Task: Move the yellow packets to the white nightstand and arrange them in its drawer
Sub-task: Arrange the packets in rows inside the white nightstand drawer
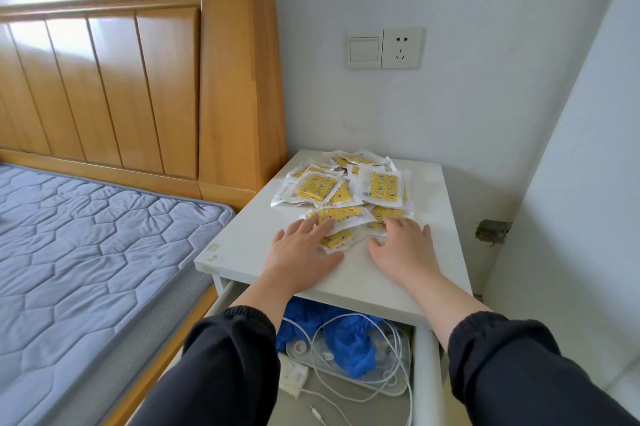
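— Where did we find the yellow packets (346,186)?
— We saw them heaped loosely on the white nightstand (349,278), toward the back of its surface. The drawer (426,373) stood pulled out below.
— And the hands?
— The left hand (299,249) and the right hand (403,245) both lay flat on the nearest packets. Their fingers (313,224) were straight and slightly spread, gripping nothing.
— What did we see in the drawer?
— Crumpled blue material (353,346) and tangled white cables (346,379). The nightstand stood just beside the bed's wooden headboard (235,79), below a wall socket (401,47).
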The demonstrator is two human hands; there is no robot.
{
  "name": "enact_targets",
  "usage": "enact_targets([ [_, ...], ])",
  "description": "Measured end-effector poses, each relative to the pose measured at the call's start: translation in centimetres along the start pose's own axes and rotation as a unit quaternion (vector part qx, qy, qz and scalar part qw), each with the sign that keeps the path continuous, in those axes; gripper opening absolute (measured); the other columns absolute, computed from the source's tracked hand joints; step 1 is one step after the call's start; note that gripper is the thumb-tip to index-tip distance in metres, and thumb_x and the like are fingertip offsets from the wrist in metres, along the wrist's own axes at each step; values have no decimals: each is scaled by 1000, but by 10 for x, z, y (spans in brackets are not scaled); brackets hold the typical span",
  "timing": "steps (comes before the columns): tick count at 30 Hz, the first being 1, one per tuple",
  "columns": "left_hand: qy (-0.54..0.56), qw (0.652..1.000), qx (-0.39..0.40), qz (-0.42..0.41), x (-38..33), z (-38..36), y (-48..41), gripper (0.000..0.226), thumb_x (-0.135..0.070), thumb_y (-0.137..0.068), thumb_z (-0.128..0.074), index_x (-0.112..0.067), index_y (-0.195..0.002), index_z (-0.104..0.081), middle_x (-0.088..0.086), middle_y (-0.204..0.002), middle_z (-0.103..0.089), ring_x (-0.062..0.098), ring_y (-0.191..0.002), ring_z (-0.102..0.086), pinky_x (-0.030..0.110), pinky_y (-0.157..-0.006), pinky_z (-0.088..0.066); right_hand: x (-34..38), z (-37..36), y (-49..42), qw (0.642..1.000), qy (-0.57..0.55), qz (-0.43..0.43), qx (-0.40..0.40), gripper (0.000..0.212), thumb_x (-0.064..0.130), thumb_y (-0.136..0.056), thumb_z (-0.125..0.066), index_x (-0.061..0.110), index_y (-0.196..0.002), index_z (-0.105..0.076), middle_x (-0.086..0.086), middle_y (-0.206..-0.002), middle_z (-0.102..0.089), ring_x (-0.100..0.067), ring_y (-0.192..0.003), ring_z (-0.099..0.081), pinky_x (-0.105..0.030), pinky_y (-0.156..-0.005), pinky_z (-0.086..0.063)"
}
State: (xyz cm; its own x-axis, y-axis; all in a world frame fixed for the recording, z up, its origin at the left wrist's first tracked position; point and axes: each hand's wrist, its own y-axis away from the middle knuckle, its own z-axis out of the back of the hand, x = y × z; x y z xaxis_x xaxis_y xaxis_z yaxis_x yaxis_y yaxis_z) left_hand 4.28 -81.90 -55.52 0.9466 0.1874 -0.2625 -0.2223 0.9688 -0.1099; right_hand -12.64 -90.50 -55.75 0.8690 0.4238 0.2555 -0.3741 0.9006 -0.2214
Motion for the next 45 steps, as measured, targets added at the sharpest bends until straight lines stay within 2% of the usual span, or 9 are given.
enact_targets([
  [4,36,998,-58,-9,-1,2,3,57,-56,-87,-48,-38,-140,-35,-11,-143,-34,16,-133,-30,34,-111,-24,4,3,6,994,31,-3,-105,31,33,-94,-41,12,-105,-60,-4,-107,-62,-25,-107,-51,-46,-107,-30],
  [7,77,995,-71,-7,0,2,5,56,-45,-86,-54,-32,-138,-38,-8,-136,-41,15,-127,-35,32,-107,-29,4,-1,6,987,-13,65,-148,33,27,-94,-42,9,-117,-59,-6,-118,-60,-25,-113,-50,-39,-105,-35],
  [11,132,988,-81,-11,3,2,4,56,-15,-85,-52,-29,-138,-42,-8,-140,-40,13,-131,-33,30,-108,-30,7,1,12,979,-99,163,-71,44,27,-99,-39,14,-141,-43,0,-146,-43,-16,-137,-31,-29,-113,-22],
  [17,166,974,-156,21,5,0,5,54,4,-82,-49,-19,-130,-54,-4,-140,-41,15,-132,-33,26,-106,-31,6,-1,10,977,-68,203,-3,37,40,-96,-46,20,-122,-64,5,-125,-62,-16,-122,-44,-26,-105,-26],
  [21,163,967,-188,58,3,-1,7,41,-10,-89,-53,-19,-128,-55,-3,-136,-45,15,-125,-39,28,-103,-36,7,-2,11,976,-56,208,-40,38,45,-91,-54,14,-102,-73,2,-112,-67,-19,-114,-50,-25,-99,-30],
  [25,141,970,-180,82,1,0,7,38,-24,-93,-49,-21,-131,-52,-2,-132,-50,18,-122,-43,33,-102,-37,14,2,19,977,-60,204,-31,58,52,-91,-50,17,-136,-50,2,-148,-40,-15,-139,-29,-25,-113,-16],
  [28,125,978,-145,83,1,2,7,42,-20,-93,-46,-25,-134,-48,-2,-131,-55,18,-122,-45,34,-104,-36,16,4,20,972,-66,226,-13,65,55,-90,-50,27,-146,-34,10,-154,-28,-11,-144,-17,-28,-116,-10],
  [36,183,971,-127,86,2,4,7,45,-9,-93,-46,-26,-134,-49,-5,-135,-54,16,-124,-48,29,-101,-39,16,1,17,971,-97,219,-25,33,32,-87,-64,23,-119,-65,3,-115,-65,-20,-111,-52,-31,-94,-40],
  [45,176,968,-141,113,1,1,4,44,-38,-98,-41,-25,-139,-43,-3,-140,-50,17,-132,-38,36,-110,-29,17,3,20,980,-59,188,-15,43,38,-92,-52,21,-131,-54,6,-135,-51,-15,-130,-39,-34,-115,-16],
])
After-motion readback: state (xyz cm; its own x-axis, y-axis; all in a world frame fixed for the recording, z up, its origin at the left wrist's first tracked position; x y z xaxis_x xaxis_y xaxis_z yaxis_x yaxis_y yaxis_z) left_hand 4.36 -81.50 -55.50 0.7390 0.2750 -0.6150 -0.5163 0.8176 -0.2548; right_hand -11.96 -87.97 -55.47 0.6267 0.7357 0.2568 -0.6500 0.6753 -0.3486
